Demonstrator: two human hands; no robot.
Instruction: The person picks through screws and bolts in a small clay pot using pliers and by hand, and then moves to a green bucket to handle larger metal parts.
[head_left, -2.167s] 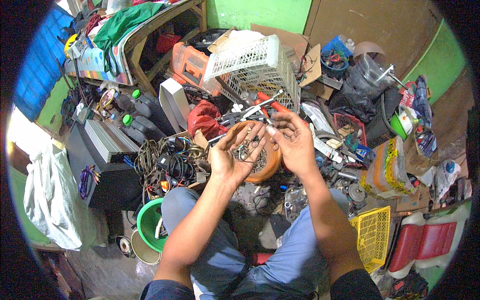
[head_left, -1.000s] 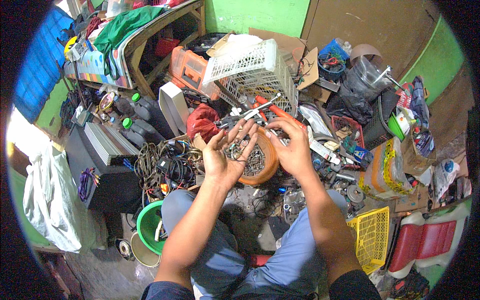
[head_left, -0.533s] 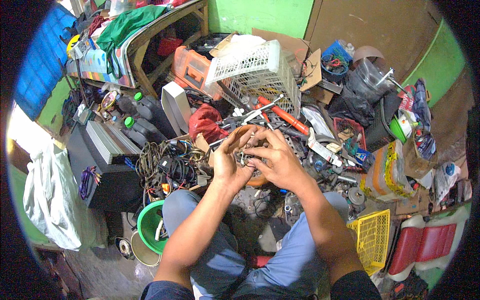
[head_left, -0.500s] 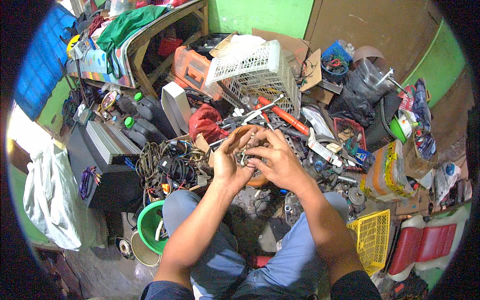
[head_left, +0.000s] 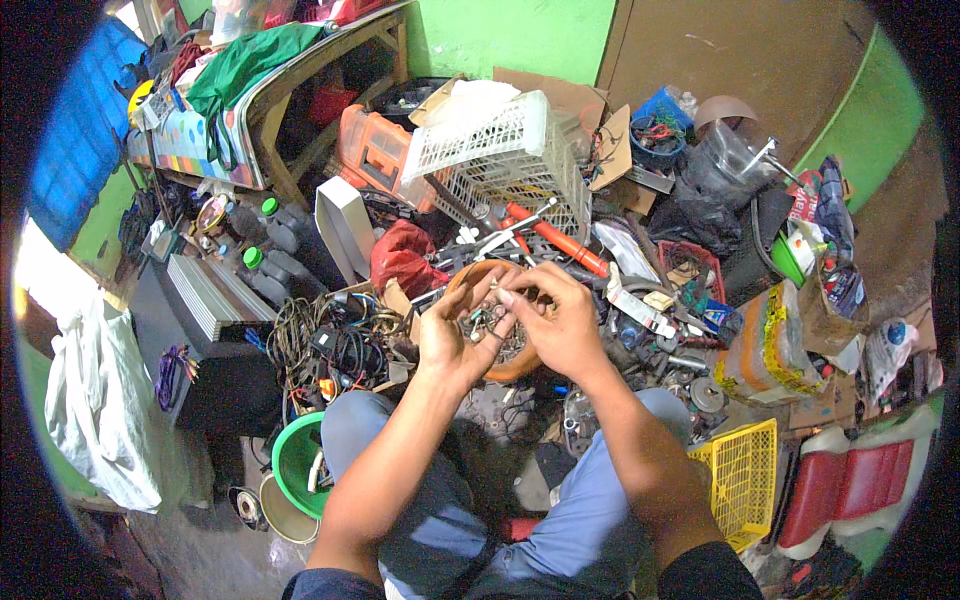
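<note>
Small dull metal parts (head_left: 483, 322) are held over a smooth orange plastic bowl (head_left: 515, 365). A white plastic lattice basket (head_left: 500, 150), matt brown cardboard (head_left: 570, 95) and green cloth (head_left: 250, 65) are seen.

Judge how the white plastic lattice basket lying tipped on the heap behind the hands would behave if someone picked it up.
The white lattice basket is mostly open mesh, so it is probably light for its size. Its thin plastic bars would likely flex a little, and might crack under a hard squeeze. It lies tilted on loose clutter, with a red-handled tool just below it, so lifting it may shift neighbouring items.

Green walls (head_left: 500, 35), brown door (head_left: 740, 50), wooden bench (head_left: 300, 90), cluttered floor (head_left: 180, 470)
</note>
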